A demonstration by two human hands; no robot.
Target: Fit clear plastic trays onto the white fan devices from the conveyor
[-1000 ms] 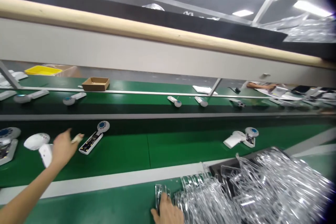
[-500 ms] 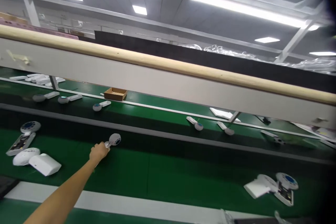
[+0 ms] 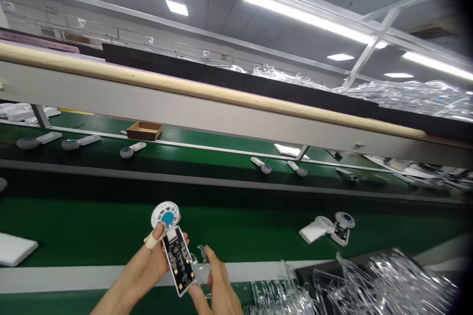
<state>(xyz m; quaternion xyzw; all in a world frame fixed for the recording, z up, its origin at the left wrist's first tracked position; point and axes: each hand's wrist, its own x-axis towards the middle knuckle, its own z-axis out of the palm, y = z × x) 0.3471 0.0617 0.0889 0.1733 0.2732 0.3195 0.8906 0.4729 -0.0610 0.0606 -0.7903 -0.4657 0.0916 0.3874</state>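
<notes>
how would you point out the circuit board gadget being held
Start at the nearer green conveyor belt, then drop to the hands below it. Between the left hand and right hand is a round-headed unit with a blue centre and bare black circuit board. Unlike its neighbours, it is held, not on a belt.

A green conveyor belt (image 3: 92, 226) runs across the view, with a white foam block (image 3: 15, 249) at its left edge. Toward the right, a white housing (image 3: 313, 230) touches a round-headed circuit-board unit (image 3: 342, 229). At the near edge, a dark tray (image 3: 325, 268) holds clear plastic parts (image 3: 388, 280). A farther green belt (image 3: 207, 150) carries white round-headed units (image 3: 79, 141); past its rail sits a cardboard tray (image 3: 144, 131).
</notes>
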